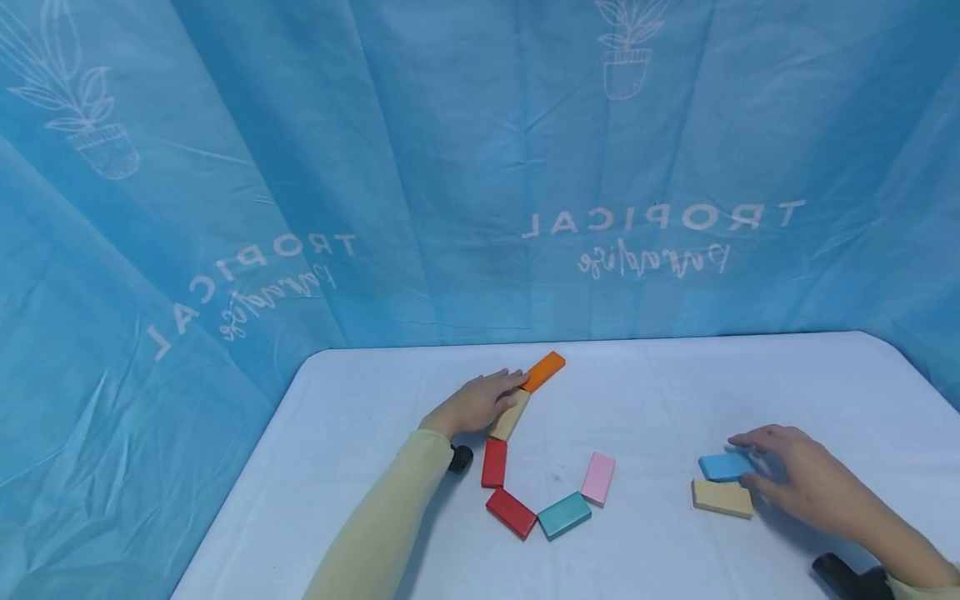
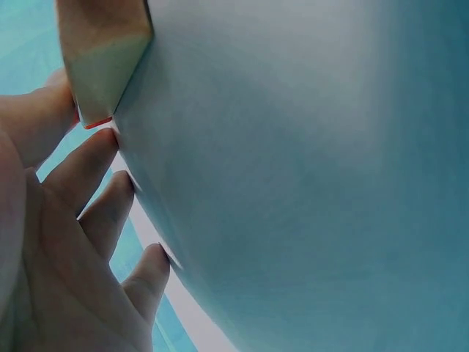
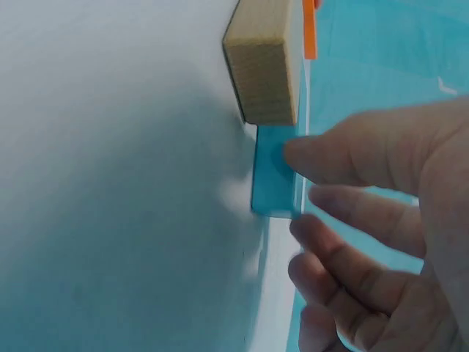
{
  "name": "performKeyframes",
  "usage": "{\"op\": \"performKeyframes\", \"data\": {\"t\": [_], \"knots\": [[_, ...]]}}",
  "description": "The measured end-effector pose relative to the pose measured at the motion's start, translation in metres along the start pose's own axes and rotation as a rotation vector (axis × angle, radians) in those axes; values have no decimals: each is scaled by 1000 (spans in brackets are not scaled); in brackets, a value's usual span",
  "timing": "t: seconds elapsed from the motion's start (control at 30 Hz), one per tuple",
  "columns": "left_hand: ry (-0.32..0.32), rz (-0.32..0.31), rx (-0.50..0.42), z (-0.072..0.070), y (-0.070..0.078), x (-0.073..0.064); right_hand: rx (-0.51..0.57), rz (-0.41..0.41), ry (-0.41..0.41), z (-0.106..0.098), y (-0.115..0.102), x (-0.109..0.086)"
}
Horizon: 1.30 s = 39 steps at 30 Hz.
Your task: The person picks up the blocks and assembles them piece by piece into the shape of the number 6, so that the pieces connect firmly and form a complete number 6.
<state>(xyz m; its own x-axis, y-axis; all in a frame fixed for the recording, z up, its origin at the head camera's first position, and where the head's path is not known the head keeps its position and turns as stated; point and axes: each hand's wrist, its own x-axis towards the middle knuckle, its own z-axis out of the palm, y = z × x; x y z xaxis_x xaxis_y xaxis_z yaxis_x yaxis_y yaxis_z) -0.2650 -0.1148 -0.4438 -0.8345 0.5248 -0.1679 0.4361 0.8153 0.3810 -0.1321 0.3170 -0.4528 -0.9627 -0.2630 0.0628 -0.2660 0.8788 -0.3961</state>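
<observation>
Left sleeve (image 1: 386, 517): pale, running from the near edge to the left wrist.
Lower red block (image 1: 512, 512): flat, set slantwise.
Teal block (image 1: 565, 515): flat, slanting the opposite way, its left end at the lower red block's right corner.
Right wood block (image 1: 722, 500): flat, just in front of the blue block; contact between them cannot be told.
Pink block (image 1: 598, 478): flat, near end beside the teal block's right end.
Upper red block (image 1: 494, 463): flat, near end at the lower red block.
Blue block (image 1: 722, 467): flat on the white table (image 1: 660, 400), at the right hand.
Right hand (image 1: 810, 479): partly open, thumb at the blue block, index finger reaching past its far side; not closed round it.
Left wood block (image 1: 506, 425): flat, near end at the upper red block.
Left hand (image 1: 480, 402): open, fingers extended over the joint of the left wood block and orange block; grasps neither.
Orange block (image 1: 545, 371): flat, farthest, roughly in line with the left wood block.
Curtain (image 1: 465, 167): blue, behind the table, bearing white mirrored lettering and potted plants.
</observation>
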Motion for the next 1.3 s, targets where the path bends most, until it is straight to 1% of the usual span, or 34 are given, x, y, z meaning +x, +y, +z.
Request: {"op": "performKeyframes", "data": {"t": [0.2,0.37,0.47,0.63,0.77,0.97,1.1,1.3], "knots": [[1,4,-3,0,0,1,0,60,53,2,-6,5],[-1,0,5,-1,1,1,36,145,27,1,-13,7],[0,-5,8,-1,2,0,46,179,13,1,-18,8],[-2,-11,3,0,1,0,23,179,20,4,-25,10],[-5,-12,4,-1,1,0,-14,184,4,4,-28,14],[-2,-4,9,-2,2,0,-38,189,-24,2,-30,18],[-3,-2,15,-2,1,0,-50,183,-29,1,-30,20],[-12,-9,18,0,0,1,-51,202,-32,1,-31,22]]}}
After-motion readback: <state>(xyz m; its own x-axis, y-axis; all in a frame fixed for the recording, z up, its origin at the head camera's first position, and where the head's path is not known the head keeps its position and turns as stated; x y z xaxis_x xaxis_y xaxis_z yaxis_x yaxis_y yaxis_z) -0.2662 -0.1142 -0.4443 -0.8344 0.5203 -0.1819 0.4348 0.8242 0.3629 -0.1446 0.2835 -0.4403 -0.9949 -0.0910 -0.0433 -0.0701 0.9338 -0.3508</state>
